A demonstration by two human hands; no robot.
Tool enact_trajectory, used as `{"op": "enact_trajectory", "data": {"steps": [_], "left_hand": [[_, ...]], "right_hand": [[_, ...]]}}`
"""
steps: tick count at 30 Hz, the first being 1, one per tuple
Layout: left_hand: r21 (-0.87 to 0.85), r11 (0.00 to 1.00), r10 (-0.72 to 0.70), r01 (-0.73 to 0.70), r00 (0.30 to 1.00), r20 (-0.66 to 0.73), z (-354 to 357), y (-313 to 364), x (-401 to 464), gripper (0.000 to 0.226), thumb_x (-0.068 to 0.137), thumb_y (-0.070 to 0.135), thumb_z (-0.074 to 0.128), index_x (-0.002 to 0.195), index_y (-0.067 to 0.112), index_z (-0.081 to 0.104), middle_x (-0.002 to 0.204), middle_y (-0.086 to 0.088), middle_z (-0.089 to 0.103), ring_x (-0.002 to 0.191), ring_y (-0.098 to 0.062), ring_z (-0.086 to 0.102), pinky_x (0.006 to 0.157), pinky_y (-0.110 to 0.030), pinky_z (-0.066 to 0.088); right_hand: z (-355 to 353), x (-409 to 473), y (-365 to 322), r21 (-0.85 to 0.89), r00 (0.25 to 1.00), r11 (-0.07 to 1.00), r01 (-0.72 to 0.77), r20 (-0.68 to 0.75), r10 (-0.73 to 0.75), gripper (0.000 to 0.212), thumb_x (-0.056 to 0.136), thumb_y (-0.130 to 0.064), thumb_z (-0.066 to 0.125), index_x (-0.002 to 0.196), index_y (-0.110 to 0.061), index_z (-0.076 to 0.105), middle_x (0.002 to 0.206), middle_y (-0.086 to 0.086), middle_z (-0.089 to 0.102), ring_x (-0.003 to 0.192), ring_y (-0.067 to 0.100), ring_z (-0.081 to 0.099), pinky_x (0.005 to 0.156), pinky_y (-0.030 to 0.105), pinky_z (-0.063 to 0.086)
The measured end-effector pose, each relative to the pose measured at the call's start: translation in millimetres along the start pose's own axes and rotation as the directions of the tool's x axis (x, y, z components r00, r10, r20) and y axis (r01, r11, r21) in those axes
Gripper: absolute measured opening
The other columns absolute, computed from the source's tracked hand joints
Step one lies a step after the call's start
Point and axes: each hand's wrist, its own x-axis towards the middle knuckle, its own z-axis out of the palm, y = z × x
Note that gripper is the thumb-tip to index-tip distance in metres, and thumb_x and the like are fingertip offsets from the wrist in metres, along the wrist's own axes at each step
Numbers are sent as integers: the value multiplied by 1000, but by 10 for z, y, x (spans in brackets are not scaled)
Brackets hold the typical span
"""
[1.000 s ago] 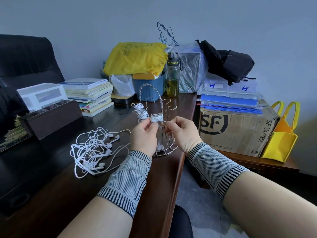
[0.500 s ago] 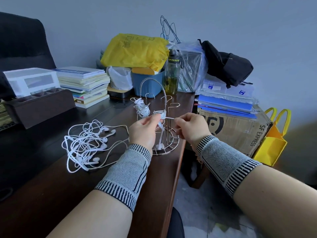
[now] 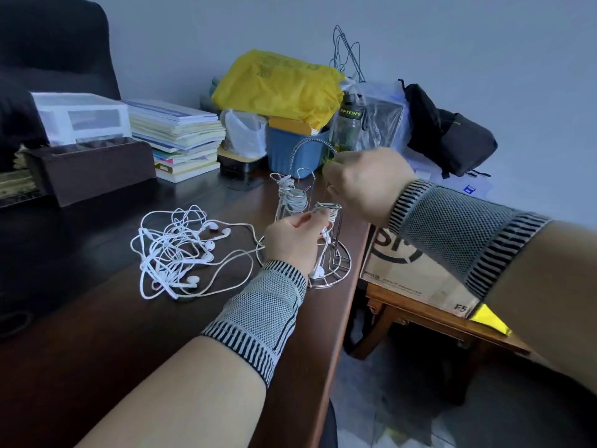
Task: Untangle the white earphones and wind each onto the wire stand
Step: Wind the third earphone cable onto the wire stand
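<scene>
A chrome wire stand (image 3: 336, 270) sits at the dark desk's right edge. One white earphone is wound on its rear hook (image 3: 292, 198). A second earphone (image 3: 331, 215) is partly wound on the near hook, its buds hanging down to the base. My left hand (image 3: 292, 244) pinches that wound cord beside the hook. My right hand (image 3: 365, 185) is raised above and behind the stand with fingers curled, pinching a thin stretch of the cord. A tangled heap of white earphones (image 3: 174, 250) lies on the desk left of the stand.
Behind the stand are a blue bin (image 3: 290, 150), a green bottle (image 3: 349, 127), a yellow bag (image 3: 277, 82), a book stack (image 3: 177, 137) and a brown organiser (image 3: 87, 166). A cardboard box (image 3: 413, 273) sits on a low table right of the desk edge.
My right hand has risen from beside the near hook to above and behind the stand, drawing the cord up. My left hand stays pinched at the wound cord. The camera shifted.
</scene>
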Motion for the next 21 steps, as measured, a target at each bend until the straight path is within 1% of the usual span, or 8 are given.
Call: {"op": "enact_trajectory", "data": {"steps": [2, 6, 8, 10, 14, 17, 19, 21], "left_hand": [[14, 1000, 22, -22, 1000, 1, 11, -8, 8, 18, 80, 39, 73, 68, 26, 74, 68, 4, 73, 61, -11, 64, 56, -21, 50], [72, 996, 48, -45, 998, -36, 10, 3, -17, 19, 81, 33, 70, 73, 17, 77, 67, -3, 73, 56, -6, 60, 45, -14, 42], [66, 997, 43, -41, 999, -31, 16, 14, -26, 17, 82, 29, 70, 77, 14, 78, 71, -6, 74, 60, -11, 62, 44, -14, 41], [59, 998, 38, -37, 999, -23, 6, 20, -31, 15, 82, 29, 71, 77, 16, 78, 70, -2, 74, 63, -12, 65, 51, -16, 45], [85, 996, 22, -22, 1000, 0, -23, -7, 3, 25, 84, 16, 69, 60, 20, 68, 71, -1, 70, 58, -13, 56, 63, -23, 43], [158, 987, -27, 16, 998, 64, -60, 27, 10, 46, 85, 8, 58, 41, 20, 63, 50, 13, 63, 77, -26, 59, 83, -34, 49], [354, 927, 94, -127, 990, 109, -120, 80, -13, 61, 96, -4, 41, 40, 17, 54, 38, 10, 51, 64, -19, 48, 74, -32, 47], [468, 842, 212, -270, 962, 174, -150, 132, -35, 54, 97, -11, 31, 51, 16, 45, 50, -2, 42, 52, -9, 40, 55, -21, 37]], "right_hand": [[-106, 115, -82, -77, 984, 997, 13, 179, 1, 12, 94, -16, 51, 84, -12, 56, 81, 7, 56, 75, 30, 57, 57, 31, 34], [-123, 352, -260, 1, 933, 977, -212, 299, 202, 33, 90, -18, 60, 64, -13, 41, 64, 1, 45, 65, 24, 50, 61, 32, 44], [-64, 409, -283, 86, 884, 939, -333, 375, 279, 28, 87, -13, 64, 66, -13, 46, 67, 1, 49, 72, 23, 55, 65, 33, 50], [-64, 391, -324, 145, 848, 898, -416, 418, 326, 8, 86, -12, 64, 79, -11, 59, 73, 2, 57, 74, 23, 60, 67, 32, 54], [-127, 151, -496, 118, 878, 913, -390, 348, 330, 11, 91, -19, 61, 89, -8, 59, 71, 3, 52, 73, 25, 57, 66, 35, 51], [-97, -62, -619, 69, 946, 963, -259, 219, 239, 13, 94, -13, 49, 99, -10, 61, 87, 5, 50, 77, 29, 57, 64, 36, 44], [-1, -184, -662, 36, 973, 973, -229, 29, 228, 3, 81, -9, 63, 84, -9, 64, 79, 6, 53, 65, 27, 63, 52, 30, 37], [142, -287, -652, 134, 934, 937, -322, -119, 338, 19, 54, -6, 80, 58, -10, 62, 56, 3, 53, 40, 24, 55, 44, 21, 29]]}}
